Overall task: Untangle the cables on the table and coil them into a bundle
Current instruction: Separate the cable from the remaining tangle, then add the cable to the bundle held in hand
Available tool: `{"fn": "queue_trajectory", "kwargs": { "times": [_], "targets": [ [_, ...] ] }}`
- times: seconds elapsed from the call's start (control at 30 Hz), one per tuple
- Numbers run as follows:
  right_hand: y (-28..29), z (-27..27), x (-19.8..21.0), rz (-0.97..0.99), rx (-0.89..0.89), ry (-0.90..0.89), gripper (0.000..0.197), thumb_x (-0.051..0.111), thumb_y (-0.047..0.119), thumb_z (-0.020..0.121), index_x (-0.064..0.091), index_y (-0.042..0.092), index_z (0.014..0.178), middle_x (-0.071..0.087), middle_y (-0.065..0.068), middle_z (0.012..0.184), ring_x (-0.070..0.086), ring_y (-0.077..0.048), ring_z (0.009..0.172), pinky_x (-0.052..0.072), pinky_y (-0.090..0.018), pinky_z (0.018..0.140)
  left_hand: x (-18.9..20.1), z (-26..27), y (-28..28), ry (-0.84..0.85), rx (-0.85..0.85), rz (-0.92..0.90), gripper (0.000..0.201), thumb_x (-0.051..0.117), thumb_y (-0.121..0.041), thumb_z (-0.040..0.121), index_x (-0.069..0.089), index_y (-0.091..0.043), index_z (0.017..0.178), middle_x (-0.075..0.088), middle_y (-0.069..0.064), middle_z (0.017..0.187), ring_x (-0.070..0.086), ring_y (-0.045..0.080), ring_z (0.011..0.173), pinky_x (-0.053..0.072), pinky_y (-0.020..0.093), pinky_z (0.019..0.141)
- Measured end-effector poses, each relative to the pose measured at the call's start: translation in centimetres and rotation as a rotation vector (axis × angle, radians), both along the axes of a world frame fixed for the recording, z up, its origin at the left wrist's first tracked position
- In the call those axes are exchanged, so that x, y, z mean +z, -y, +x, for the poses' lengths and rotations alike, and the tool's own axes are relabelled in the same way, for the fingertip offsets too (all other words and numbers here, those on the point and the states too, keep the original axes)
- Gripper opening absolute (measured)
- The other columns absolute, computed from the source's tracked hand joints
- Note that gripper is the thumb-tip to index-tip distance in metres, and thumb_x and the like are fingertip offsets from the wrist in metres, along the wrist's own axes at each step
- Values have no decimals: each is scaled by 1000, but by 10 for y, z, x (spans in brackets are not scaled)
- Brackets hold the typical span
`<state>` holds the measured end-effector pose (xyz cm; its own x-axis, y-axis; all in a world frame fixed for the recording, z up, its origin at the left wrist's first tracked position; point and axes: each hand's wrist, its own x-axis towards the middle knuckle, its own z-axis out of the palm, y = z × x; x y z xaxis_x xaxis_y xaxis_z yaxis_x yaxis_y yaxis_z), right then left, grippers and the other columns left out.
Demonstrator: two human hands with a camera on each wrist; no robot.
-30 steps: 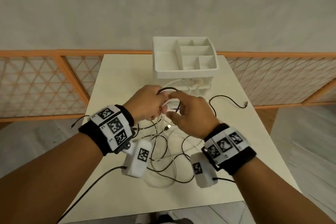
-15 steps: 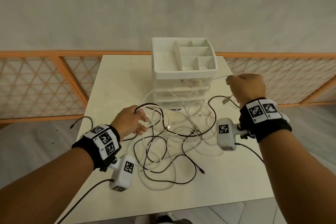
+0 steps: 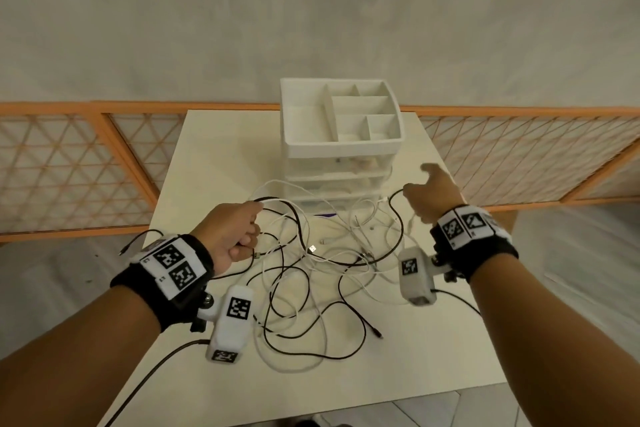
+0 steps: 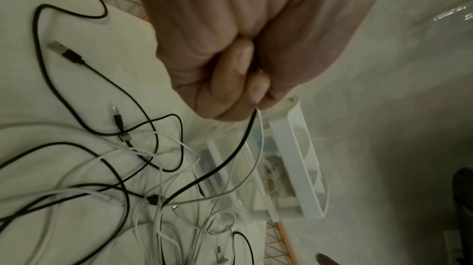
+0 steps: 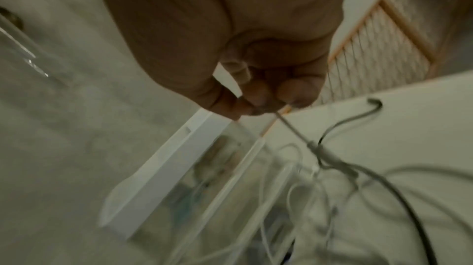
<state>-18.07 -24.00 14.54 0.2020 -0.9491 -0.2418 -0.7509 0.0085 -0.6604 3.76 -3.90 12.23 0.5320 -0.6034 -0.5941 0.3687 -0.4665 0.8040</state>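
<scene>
A tangle of black and white cables (image 3: pixel 311 274) lies spread over the middle of the cream table (image 3: pixel 221 156). My left hand (image 3: pixel 239 232) sits at the tangle's left side, its fist closed round a black cable (image 4: pixel 230 154) and a white cable (image 4: pixel 256 160) that run down to the heap. My right hand (image 3: pixel 427 196) is at the right, beside the drawer unit, pinching a thin white cable (image 5: pixel 297 134) near its plug end in its fingertips (image 5: pixel 258 97). The right wrist view is blurred. Loose USB plugs (image 4: pixel 64 51) lie on the table.
A white drawer organiser (image 3: pixel 341 128) with an open compartment tray on top stands at the back centre, touching the cables. An orange lattice fence (image 3: pixel 69 166) runs behind the table. One black cable end (image 3: pixel 135 243) hangs off the left edge.
The hands, together over the tangle a second ago, have drawn apart. In the last half second the right hand came down and left a little with its cable; the left hand stayed put.
</scene>
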Motion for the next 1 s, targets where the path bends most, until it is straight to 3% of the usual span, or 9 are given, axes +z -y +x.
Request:
{"fn": "queue_trajectory", "kwargs": {
  "times": [0.13,0.27,0.43,0.57,0.67,0.73,0.8,0.83,1.0],
  "targets": [
    [-45,21,-2,300,103,493,34,37,-2,94,55,0,123,59,-10,60,45,-21,43,37,-28,47,13,-16,5,46,-68,-90,31,51,-27,102,48,-14,74,68,14,73,57,20,54,44,25,46],
    [-88,49,10,407,260,687,26,34,-9,95,52,-6,114,61,-16,65,52,-25,45,45,-31,48,25,-49,16,78,-241,-205,29,41,-31,106,54,-15,85,73,10,76,71,27,78,54,38,76],
    [-95,53,14,389,255,768,23,35,-7,98,52,-3,114,67,-16,73,59,-27,48,50,-33,52,16,-54,15,109,-326,-183,29,39,-37,105,57,-14,104,59,2,65,69,23,71,55,42,77],
    [-85,43,23,235,344,612,24,61,-2,88,57,4,111,73,-23,91,62,-26,54,46,-29,51,19,-44,4,102,-372,-187,34,43,-42,104,50,-12,89,33,-2,61,32,11,45,35,24,42],
    [-85,34,29,51,555,453,55,67,-1,79,54,25,125,71,-14,82,60,-15,54,47,-25,54,33,-36,1,191,-449,-191,43,46,-52,99,50,-16,77,31,-4,60,20,10,47,17,20,41],
    [-89,36,30,-90,688,343,58,69,5,79,55,36,126,64,4,62,55,-3,52,45,-15,56,44,-35,-1,272,-530,-201,44,51,-55,94,55,-23,64,34,-6,58,21,9,47,17,21,42],
    [-90,43,23,-229,745,215,23,70,21,86,65,32,105,61,18,57,55,0,54,42,-13,57,54,-36,-2,386,-608,-237,37,56,-49,94,62,-26,65,39,-4,58,27,8,44,23,18,40],
    [-87,47,16,-262,728,159,7,68,32,88,67,29,95,63,17,63,57,0,59,45,-18,60,60,-35,-1,448,-618,-261,36,56,-45,95,62,-22,68,42,-3,58,31,7,43,27,16,39],
    [-40,29,-30,69,448,-173,26,63,40,93,66,19,77,64,3,63,60,-16,58,43,-22,54,86,-19,-5,400,-393,-557,28,52,-29,100,64,-17,78,59,1,64,41,9,47,29,17,37]
  ]
}}
